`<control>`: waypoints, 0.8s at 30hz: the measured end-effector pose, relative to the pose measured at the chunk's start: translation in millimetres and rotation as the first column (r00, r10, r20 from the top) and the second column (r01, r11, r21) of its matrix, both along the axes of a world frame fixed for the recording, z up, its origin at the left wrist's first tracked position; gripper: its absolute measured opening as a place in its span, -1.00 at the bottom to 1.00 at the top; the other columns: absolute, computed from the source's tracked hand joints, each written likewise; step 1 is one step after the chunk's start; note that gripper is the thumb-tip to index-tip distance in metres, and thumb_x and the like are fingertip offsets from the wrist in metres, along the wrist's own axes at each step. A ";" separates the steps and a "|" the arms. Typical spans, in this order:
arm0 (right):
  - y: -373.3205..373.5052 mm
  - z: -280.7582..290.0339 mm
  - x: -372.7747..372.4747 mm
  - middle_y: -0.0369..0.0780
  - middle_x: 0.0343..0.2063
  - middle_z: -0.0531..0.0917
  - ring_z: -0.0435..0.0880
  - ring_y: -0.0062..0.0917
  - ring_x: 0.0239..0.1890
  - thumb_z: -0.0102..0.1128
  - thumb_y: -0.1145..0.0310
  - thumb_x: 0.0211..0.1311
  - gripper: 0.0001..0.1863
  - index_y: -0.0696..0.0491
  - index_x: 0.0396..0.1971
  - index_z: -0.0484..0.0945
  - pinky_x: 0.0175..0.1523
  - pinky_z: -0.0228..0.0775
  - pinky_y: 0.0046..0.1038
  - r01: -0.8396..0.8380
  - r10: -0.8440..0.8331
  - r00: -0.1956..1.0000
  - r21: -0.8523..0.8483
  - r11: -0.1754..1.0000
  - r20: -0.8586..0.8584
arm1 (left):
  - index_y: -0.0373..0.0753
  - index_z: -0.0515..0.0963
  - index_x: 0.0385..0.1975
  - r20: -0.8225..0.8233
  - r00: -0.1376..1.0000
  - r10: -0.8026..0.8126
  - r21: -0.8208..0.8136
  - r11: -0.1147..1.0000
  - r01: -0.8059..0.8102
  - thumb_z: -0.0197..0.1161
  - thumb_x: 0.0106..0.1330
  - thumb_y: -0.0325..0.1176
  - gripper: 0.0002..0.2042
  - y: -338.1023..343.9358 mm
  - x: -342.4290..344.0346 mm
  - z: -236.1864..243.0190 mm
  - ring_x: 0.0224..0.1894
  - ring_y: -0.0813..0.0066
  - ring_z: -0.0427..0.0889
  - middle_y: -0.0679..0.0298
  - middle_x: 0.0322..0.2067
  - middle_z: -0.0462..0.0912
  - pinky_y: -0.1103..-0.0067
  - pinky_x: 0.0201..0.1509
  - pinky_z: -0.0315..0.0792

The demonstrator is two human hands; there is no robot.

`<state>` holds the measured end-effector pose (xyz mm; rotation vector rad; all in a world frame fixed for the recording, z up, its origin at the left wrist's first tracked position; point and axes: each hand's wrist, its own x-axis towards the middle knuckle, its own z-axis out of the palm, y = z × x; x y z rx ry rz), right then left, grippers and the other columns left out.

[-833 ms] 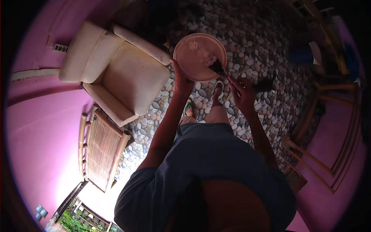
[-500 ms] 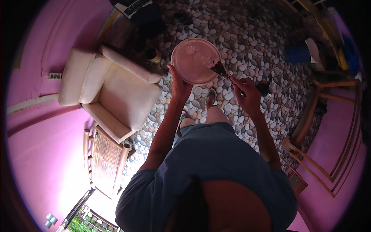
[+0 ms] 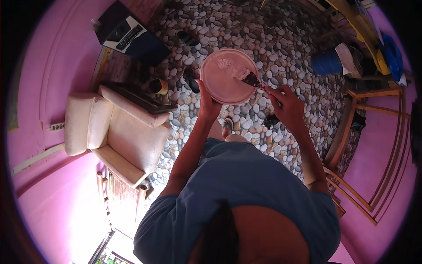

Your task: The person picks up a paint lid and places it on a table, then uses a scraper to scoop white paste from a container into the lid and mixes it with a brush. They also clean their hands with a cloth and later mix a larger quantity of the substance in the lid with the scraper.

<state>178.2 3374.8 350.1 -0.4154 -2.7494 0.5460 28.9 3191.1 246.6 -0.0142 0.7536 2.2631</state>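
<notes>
My left hand (image 3: 208, 105) is closed on the near left edge of a round, shallow pinkish lid (image 3: 220, 90), thumb along the rim and the other fingers mostly hidden underneath. Lumps of pale paste (image 3: 225, 64) lie on the lid's far part. In my right hand (image 3: 289, 108) is a putty knife (image 3: 252, 80), gripped by its handle. Its dark, paste-smeared blade rests on or just over the right side of the lid, with some paste at its tip. Both hands are out in front of my body, above the floor.
A cream armchair (image 3: 132, 136) stands at left beside a bamboo seat (image 3: 124, 193). Farther off are a dark box-shaped appliance (image 3: 138, 37), a yellowish can (image 3: 158, 86) and dark footwear (image 3: 190, 82). To the right are a blue bucket (image 3: 326, 64) and a wooden frame (image 3: 347, 182). Pebble-patterned flooring (image 3: 281, 48) runs beneath.
My view has shifted, so the armchair sits lower and the dark appliance shows more fully. My feet have changed position. Lid and putty knife stay in my hands, the blade still at the lid's right side.
</notes>
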 end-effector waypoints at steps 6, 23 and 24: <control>53.2 6.9 -77.8 -0.33 -0.48 0.55 0.59 -0.48 -0.55 0.20 0.29 0.19 -0.80 -0.19 -0.18 0.66 -0.46 0.40 -0.44 0.104 -0.102 0.994 -0.099 0.990 0.029 | -0.16 -0.01 0.35 -0.017 0.995 -0.099 0.037 0.994 0.099 -0.33 0.33 0.28 -0.26 54.2 -79.9 -8.7 0.33 0.22 0.18 0.15 0.30 0.15 0.29 0.36 0.14; 181.4 31.6 -266.0 -0.31 -0.48 0.54 0.58 -0.46 -0.54 0.26 0.39 0.07 -0.75 -0.15 -0.20 0.65 -0.50 0.37 -0.43 0.104 -0.112 0.984 0.062 0.993 0.140 | -0.16 0.03 0.33 0.037 0.993 -0.114 -0.008 0.993 0.114 -0.32 0.38 0.21 -0.32 221.3 -305.2 -0.6 0.31 0.22 0.20 0.15 0.30 0.16 0.27 0.36 0.16; 194.1 31.2 -278.3 -0.31 -0.48 0.54 0.58 -0.46 -0.54 0.26 0.39 0.07 -0.75 -0.15 -0.20 0.65 -0.50 0.37 -0.43 0.094 -0.102 0.985 0.063 0.994 0.140 | -0.16 0.03 0.33 0.037 0.994 -0.105 -0.006 0.994 0.105 -0.32 0.38 0.21 -0.32 231.4 -314.8 -1.1 0.31 0.22 0.20 0.15 0.30 0.16 0.27 0.36 0.16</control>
